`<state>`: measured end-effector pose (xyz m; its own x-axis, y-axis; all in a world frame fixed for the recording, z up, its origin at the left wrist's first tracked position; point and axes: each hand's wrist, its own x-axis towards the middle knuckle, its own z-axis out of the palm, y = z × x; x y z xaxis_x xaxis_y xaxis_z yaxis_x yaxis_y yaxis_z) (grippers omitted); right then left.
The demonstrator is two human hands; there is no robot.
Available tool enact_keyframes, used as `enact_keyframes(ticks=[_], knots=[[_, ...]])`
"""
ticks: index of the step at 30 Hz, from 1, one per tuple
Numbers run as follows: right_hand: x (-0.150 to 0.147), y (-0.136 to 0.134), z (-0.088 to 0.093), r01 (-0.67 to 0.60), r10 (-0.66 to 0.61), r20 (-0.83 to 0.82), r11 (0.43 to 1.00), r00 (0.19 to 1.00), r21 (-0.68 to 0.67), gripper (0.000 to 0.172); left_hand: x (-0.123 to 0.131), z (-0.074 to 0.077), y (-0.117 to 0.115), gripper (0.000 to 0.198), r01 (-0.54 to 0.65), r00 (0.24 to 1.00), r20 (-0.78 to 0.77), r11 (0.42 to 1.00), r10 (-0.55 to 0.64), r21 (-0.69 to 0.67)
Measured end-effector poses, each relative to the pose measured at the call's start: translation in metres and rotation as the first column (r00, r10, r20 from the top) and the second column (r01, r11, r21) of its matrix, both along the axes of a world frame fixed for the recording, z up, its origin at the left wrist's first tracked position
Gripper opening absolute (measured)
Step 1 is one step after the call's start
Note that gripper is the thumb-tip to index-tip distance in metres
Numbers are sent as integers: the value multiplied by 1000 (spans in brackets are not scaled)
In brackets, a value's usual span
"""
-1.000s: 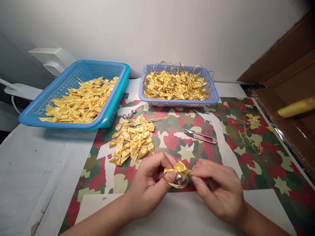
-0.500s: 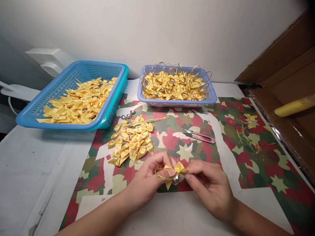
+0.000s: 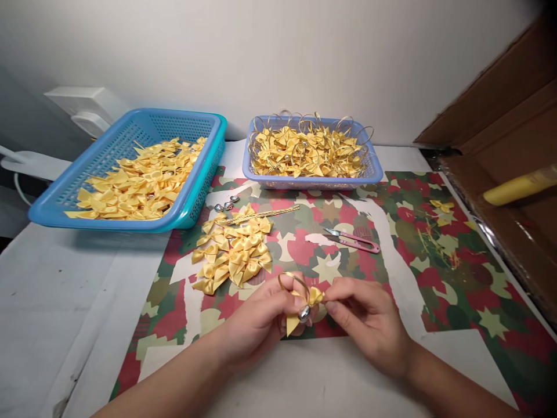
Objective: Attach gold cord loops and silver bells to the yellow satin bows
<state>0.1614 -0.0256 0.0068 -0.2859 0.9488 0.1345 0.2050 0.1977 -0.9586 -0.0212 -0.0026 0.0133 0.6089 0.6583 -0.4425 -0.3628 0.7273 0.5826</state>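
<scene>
A yellow ribbon bow (image 3: pixel 315 296) with a silver bell (image 3: pixel 305 314) at its middle is held above the near part of the table. A loop of gold cord (image 3: pixel 292 275) rises from it. My left hand (image 3: pixel 270 313) is closed, pinching the bow's left side by thumb and fingers. My right hand (image 3: pixel 369 325) is closed too, its thumb and forefinger pinched at the bow's right tip; whether a cord end is also between them is hidden. Beyond my left hand lies a pile of yellow bows (image 3: pixel 237 249), with several gold cords (image 3: pixel 261 215) across its far side.
Pink thread snips (image 3: pixel 354 240) lie beyond my right hand. Loose silver bells (image 3: pixel 228 205) sit behind the pile. A blue basket (image 3: pixel 47 203) of bows stands left; a lilac basket (image 3: pixel 313 182) of looped bows stands at the back. Right is a cardboard box (image 3: pixel 509 133).
The bow has tilted and moved slightly left with my hands. Its gold loop, which lay flat toward the left, now stands up. Both hands keep their pinch.
</scene>
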Motion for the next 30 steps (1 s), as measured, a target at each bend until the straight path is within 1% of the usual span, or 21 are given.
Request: enact_keyframes(ticks=[3, 6, 10, 13, 16, 19, 24, 28, 30], knots=[[1, 0, -2, 13, -13, -4, 999, 1000, -51, 15, -1, 1, -1, 19, -35, 998, -57, 999, 37, 36], [3, 3, -4, -22, 23, 6, 999, 1000, -42, 14, -2, 3, 0, 18, -28, 999, -38, 1000, 28, 11], [6, 7, -6, -86, 73, 98, 987, 992, 138, 20, -3, 5, 4, 18, 46, 998, 35, 995, -43, -89], [5, 9, -7, -119, 83, 156, 965, 984, 234, 22, -4, 5, 6, 18, 82, 997, 21, 991, -81, -105], [5, 9, -10, -145, 102, 180, 958, 978, 246, 22, -5, 4, 6, 19, 102, 992, -63, 993, -106, -59], [4, 8, -12, -159, 113, 190, 955, 975, 250, 24, -5, 3, 6, 20, 106, 987, -124, 994, -107, -10], [4, 8, -12, -156, 107, 184, 950, 977, 272, 24, -6, 3, 6, 21, 132, 985, -111, 991, -133, -18], [3, 8, -12, -164, 124, 171, 957, 977, 238, 21, -5, 3, 6, 20, 131, 983, -127, 991, -133, -29], [2, 7, -13, -166, 123, 177, 954, 976, 248, 21, -5, 4, 7, 21, 134, 980, -143, 990, -138, -42]])
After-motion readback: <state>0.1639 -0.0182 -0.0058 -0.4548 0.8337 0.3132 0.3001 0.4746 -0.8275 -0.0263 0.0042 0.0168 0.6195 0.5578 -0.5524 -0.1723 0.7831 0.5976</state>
